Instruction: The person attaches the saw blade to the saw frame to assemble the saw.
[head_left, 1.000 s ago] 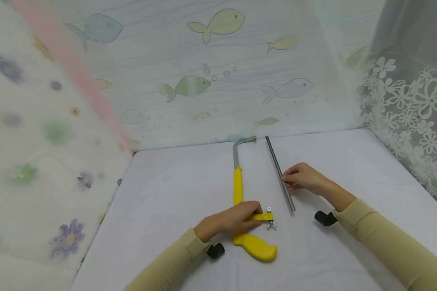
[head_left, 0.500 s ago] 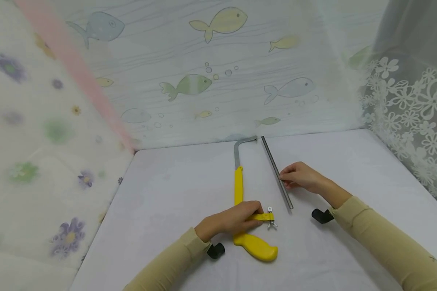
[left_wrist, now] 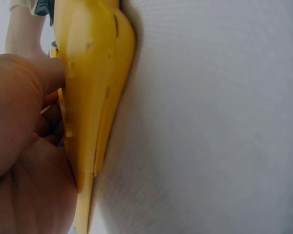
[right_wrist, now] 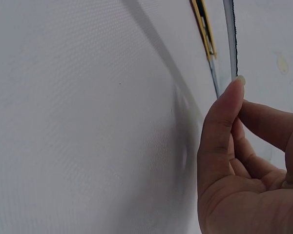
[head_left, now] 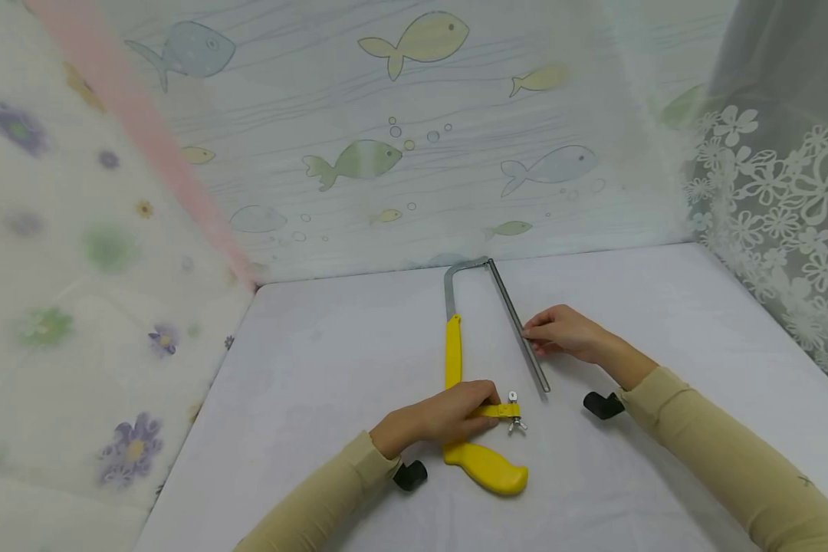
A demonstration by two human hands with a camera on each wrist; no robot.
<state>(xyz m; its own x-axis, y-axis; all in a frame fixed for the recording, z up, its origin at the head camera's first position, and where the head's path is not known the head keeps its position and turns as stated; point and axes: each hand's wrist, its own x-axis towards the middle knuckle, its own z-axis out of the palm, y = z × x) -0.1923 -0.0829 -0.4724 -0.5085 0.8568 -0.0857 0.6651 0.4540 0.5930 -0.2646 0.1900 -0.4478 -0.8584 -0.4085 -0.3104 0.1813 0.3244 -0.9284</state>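
A hacksaw frame [head_left: 453, 354] lies on the white-covered table, its bent grey end pointing away and its yellow handle [head_left: 490, 469] toward me. My left hand [head_left: 445, 414] grips the yellow frame just above the handle, beside the bracket with its wing nut [head_left: 517, 425]. In the left wrist view, the thumb presses the yellow body [left_wrist: 90, 87]. Thumb and fingers of my right hand [head_left: 567, 334] pinch a hacksaw blade [head_left: 507, 297] near its middle. Its far end overlaps the frame's grey tip; the near end slants right of the bracket. Fine teeth show along the blade [right_wrist: 234, 39] in the right wrist view.
The tabletop [head_left: 345, 345] is covered in white cloth. A fish-printed curtain [head_left: 414, 138] hangs along its back edge, a flowered one [head_left: 131, 337] on the left and lace [head_left: 780, 192] on the right. A black wrist mount [head_left: 602, 405] sits under the right cuff, another [head_left: 410, 475] under the left.
My right hand has carried the blade steadily left, and the blade's far end has closed on the frame's grey tip. The left hand and the saw frame stay in place.
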